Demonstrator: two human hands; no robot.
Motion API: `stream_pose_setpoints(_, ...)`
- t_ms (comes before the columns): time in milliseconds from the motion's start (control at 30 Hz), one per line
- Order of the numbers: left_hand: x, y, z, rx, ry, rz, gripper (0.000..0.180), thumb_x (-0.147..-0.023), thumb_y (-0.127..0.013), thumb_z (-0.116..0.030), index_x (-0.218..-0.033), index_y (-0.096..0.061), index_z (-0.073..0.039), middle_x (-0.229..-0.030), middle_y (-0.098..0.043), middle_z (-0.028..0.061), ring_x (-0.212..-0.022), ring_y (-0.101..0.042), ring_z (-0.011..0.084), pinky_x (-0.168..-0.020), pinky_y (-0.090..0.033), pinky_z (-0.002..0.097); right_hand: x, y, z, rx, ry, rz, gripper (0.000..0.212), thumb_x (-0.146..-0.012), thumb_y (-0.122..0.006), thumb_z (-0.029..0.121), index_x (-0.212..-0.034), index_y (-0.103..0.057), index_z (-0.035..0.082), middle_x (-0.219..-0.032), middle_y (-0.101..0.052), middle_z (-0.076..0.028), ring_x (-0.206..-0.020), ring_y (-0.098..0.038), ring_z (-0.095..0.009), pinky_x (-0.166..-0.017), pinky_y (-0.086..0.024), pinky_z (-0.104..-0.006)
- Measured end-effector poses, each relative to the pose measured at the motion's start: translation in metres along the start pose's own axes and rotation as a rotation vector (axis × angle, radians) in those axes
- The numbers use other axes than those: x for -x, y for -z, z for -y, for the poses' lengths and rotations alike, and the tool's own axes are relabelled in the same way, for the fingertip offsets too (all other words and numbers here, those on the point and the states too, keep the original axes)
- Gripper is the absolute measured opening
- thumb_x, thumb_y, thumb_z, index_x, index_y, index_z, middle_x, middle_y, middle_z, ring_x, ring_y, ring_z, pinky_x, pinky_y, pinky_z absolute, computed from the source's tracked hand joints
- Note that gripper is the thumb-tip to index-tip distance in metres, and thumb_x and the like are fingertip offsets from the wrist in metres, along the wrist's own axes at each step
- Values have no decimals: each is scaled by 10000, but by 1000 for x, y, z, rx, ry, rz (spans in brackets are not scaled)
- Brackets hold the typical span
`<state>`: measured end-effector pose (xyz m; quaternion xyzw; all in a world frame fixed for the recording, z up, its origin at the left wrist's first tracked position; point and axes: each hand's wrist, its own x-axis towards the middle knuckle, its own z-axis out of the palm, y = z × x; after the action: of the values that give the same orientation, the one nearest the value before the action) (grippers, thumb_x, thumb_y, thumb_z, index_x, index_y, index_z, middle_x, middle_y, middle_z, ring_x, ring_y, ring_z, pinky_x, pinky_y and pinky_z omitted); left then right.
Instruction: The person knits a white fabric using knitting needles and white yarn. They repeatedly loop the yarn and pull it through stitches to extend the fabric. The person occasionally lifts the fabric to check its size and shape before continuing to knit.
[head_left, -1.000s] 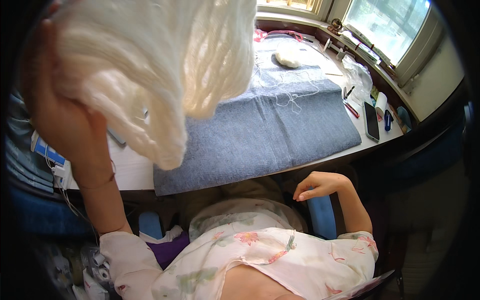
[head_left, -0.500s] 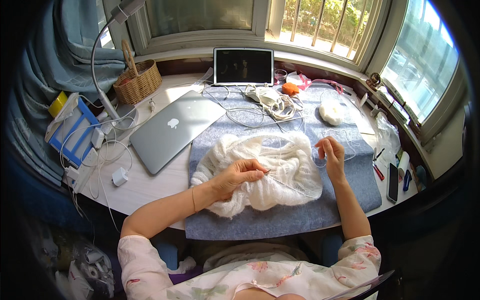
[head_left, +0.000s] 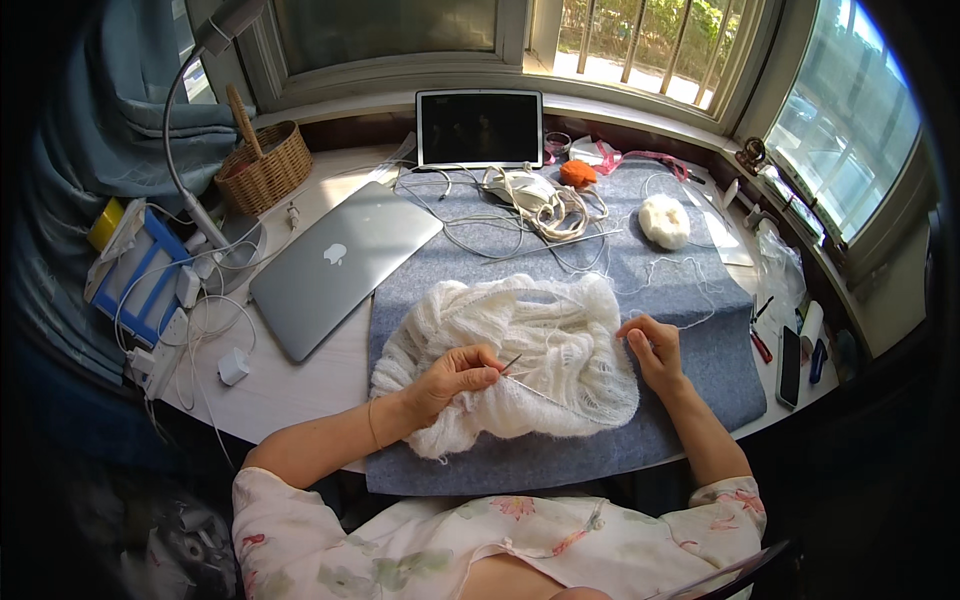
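L hand (head_left: pixel 450 383) over knitting (head_left: pixel 540 408), fingers (head_left: pixel 484 371) pinching needle (head_left: pixel 512 364), R hand (head_left: pixel 657 354) alongside, fingers half curled, hold unclr

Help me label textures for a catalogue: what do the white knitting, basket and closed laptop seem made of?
White knitting: fuzzy yarn, perhaps wool or synthetic; its edges look hazy. Basket: probably wicker, natural tan; woven strands show. Laptop: likely metal, smooth satin grey; light spreads softly across it.
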<state>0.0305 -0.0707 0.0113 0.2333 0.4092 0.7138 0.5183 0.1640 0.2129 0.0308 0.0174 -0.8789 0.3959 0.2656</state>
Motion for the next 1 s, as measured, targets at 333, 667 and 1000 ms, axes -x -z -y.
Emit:
stream_pose_setpoints(333,5,-5,-3,128,36,13,75,-814,-632,-137,-875,-606,-102,-925,-621,-6,-803,-532,35,-735,-416,178,11,-2,8,-263,-193,15,214,-898,-481,159,-789,-596,15,-505,-432,35,-452,-365,-30,-432,-271,-201)
stream_pose_setpoints(667,11,-7,-2,83,30,-2,88,-815,-632,-140,-874,-601,-83,-870,-611,-9,-823,-542,58,-760,-419,196,24,4,13,-205,-53,3,234,-869,-505,180,-727,-580,11,-506,-467,8,-428,-396,-77,-422,-289,-232)
stream_pose_setpoints(1000,0,-5,8,78,-44,10,96,-820,-624,-149,-888,-609,-83,-850,-598,-19,-801,-537,51,-752,-427,201,123,13,91,-526,-702,1517,324,-936,-348,217,-944,-574,-15,-826,-616,-111,-709,-590,-194,-631,-460,-288)
